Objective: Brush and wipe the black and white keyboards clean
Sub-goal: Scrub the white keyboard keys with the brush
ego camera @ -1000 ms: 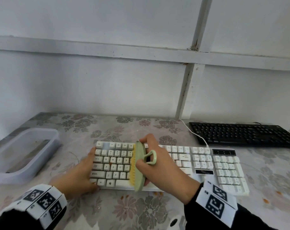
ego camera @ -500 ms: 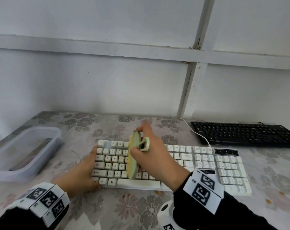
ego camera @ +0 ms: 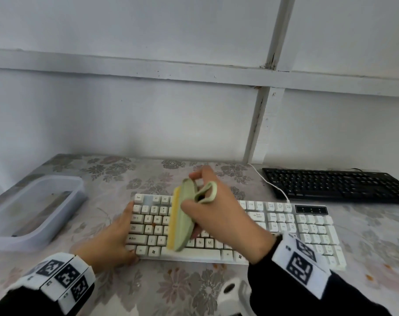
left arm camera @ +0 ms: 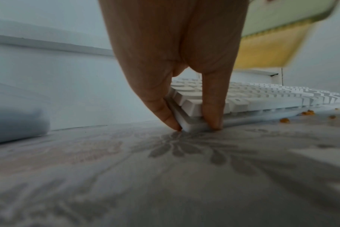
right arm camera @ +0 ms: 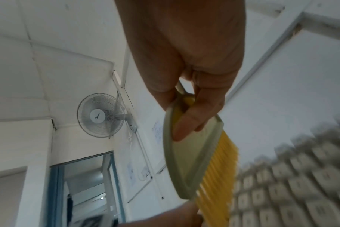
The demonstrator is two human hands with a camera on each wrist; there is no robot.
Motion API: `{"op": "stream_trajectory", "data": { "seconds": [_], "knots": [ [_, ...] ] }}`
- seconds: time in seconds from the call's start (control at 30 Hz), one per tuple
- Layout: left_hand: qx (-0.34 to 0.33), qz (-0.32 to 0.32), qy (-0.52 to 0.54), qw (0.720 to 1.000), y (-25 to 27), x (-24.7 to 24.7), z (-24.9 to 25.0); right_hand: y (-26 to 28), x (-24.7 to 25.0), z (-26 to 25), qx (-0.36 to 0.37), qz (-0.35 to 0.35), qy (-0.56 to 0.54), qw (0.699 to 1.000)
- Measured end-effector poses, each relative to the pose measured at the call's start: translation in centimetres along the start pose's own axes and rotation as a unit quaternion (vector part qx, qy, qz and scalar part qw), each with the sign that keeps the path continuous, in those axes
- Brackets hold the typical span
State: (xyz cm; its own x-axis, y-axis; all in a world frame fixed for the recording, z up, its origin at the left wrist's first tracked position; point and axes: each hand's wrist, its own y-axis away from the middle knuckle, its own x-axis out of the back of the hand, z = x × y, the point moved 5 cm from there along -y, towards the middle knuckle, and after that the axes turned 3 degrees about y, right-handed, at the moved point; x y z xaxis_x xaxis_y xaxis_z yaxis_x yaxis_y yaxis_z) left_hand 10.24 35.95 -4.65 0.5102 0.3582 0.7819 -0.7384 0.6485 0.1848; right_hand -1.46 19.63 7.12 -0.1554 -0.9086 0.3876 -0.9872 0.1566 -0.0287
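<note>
Nearest to the camera, on the flowered tablecloth (ego camera: 189, 286), the left hand (ego camera: 113, 241) holds the left end of the white keyboard (ego camera: 283, 226). The left wrist view shows what the head view hides: a thumb and a finger (left arm camera: 211, 106) pinch the near left corner of the keyboard, both tips down on the cloth. Small orange crumbs (left arm camera: 284, 120) lie on the cloth just in front of the keyboard; in the head view they are only faint specks.

Over the letter keys, the right hand (ego camera: 219, 215) grips a pale green brush (ego camera: 184, 215) with yellow bristles (right arm camera: 217, 173), thumb on one side and fingers on the other, and a green loop handle (ego camera: 207, 192) lies over the back of the hand. The bristles point to the left. Whether they touch the keys I cannot tell; the keys in the right wrist view are blurred.

Further left, a clear plastic container (ego camera: 34, 208) stands on the table, cut off by the frame edge. At the far right lies the black keyboard (ego camera: 335, 185), apart from both hands. Only the right wrist view shows a wall fan (right arm camera: 101, 115).
</note>
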Motion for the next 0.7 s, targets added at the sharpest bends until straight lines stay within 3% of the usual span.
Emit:
{"op": "stream_trajectory", "data": {
  "seconds": [0.1,0.2,0.37,0.6,0.7],
  "knots": [
    [-0.002,0.002,0.001,1.0,-0.1,0.0,0.1,-1.8,1.1,-0.7,0.017,0.058,-0.014,0.998],
    [0.007,0.0,-0.006,1.0,-0.1,0.0,-0.2,-2.5,1.0,-0.5,0.021,0.07,-0.015,0.997],
    [-0.001,0.002,-0.002,1.0,-0.3,0.0,-0.3,-1.3,-1.4,1.9,-0.002,-0.011,0.07,0.997],
    [-0.009,0.005,0.003,1.0,-0.3,0.0,-0.3,2.1,-2.9,3.6,-0.032,-0.121,0.081,0.989],
    [-0.012,0.003,0.005,1.0,-0.3,0.0,-0.2,2.2,-1.8,2.6,-0.043,-0.11,0.051,0.992]
  ]
}}
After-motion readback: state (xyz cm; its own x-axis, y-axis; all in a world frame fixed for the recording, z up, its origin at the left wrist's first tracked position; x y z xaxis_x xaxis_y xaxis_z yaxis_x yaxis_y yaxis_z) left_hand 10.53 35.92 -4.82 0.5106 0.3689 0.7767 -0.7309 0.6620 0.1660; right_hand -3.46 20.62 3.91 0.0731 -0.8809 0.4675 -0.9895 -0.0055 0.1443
